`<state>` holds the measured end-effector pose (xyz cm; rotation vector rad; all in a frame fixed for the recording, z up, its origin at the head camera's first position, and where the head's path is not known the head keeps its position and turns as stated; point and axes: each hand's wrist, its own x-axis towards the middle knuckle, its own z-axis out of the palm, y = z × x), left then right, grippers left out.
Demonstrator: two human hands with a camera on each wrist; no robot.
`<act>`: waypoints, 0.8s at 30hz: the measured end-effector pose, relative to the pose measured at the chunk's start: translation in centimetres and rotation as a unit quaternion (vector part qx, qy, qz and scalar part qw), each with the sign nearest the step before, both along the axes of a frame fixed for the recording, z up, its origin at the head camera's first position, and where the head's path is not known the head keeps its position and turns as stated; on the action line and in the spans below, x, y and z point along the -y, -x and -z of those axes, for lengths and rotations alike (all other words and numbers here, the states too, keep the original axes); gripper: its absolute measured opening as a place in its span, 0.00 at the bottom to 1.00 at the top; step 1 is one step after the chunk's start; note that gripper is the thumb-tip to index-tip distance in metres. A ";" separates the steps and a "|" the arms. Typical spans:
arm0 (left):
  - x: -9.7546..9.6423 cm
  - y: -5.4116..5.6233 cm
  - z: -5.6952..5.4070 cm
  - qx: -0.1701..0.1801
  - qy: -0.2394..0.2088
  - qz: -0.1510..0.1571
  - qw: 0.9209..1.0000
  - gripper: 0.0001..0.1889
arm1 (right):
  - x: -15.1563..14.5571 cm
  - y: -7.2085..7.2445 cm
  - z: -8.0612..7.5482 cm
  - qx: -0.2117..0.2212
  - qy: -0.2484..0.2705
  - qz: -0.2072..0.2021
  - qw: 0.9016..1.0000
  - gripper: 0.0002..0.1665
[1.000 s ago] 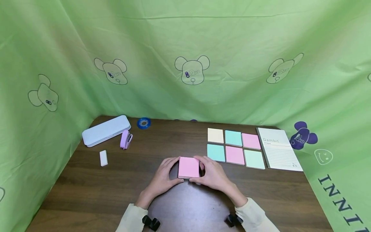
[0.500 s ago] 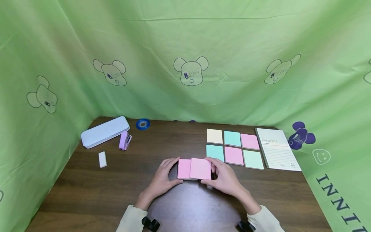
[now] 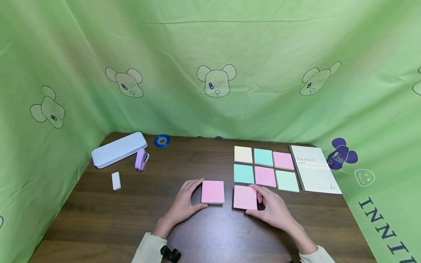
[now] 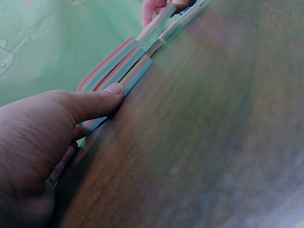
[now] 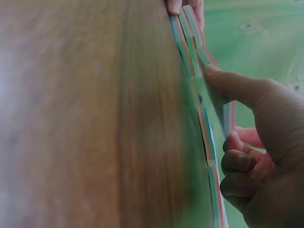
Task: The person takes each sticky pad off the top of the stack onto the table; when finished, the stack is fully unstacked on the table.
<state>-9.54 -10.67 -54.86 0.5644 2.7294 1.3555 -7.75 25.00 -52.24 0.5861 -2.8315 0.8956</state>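
In the head view, a stack of pink-topped sticky note pads [image 3: 212,191] lies at the middle of the table. My left hand [image 3: 183,201] grips its left side, thumb on the near edge and index finger at the far edge. The left wrist view shows striped pink, yellow and blue edges on the stacked pads [image 4: 124,66]. To the right, a single pink sticky note pad [image 3: 245,197] is pinched between thumb and fingers of my right hand [image 3: 275,210]. In the right wrist view this pad [image 5: 230,116] is tilted and held off the table.
Several sticky note pads in cream, teal, pink and mint, such as a teal pad [image 3: 243,173], lie in two rows beside a notebook [image 3: 316,170]. At left are a pale blue case [image 3: 120,150], a purple stapler [image 3: 141,159], a white eraser [image 3: 116,180] and a blue tape roll [image 3: 162,141].
My right hand has drawn the top pink pad off the stack and carried it rightward, just in front of the laid-out pads. My left hand has stayed on the stack.
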 end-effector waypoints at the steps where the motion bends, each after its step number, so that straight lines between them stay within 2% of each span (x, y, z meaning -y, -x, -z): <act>1: 0.0 0.0 0.0 0.000 0.000 0.000 1.000 0.48 | -0.1 0.0 0.1 0.002 -0.003 0.000 1.000 0.47; 13: 0.0 0.0 0.1 0.003 0.007 0.000 1.000 0.48 | 0.0 0.1 0.6 0.034 -0.036 0.020 0.999 0.51; 19: 0.0 0.0 -0.1 0.003 0.005 -0.003 1.000 0.48 | 0.1 0.0 0.6 0.018 -0.035 0.020 0.999 0.47; 24: 0.0 0.0 -0.1 0.001 0.005 -0.003 1.000 0.48 | 0.1 0.1 0.5 0.023 -0.032 0.020 0.999 0.45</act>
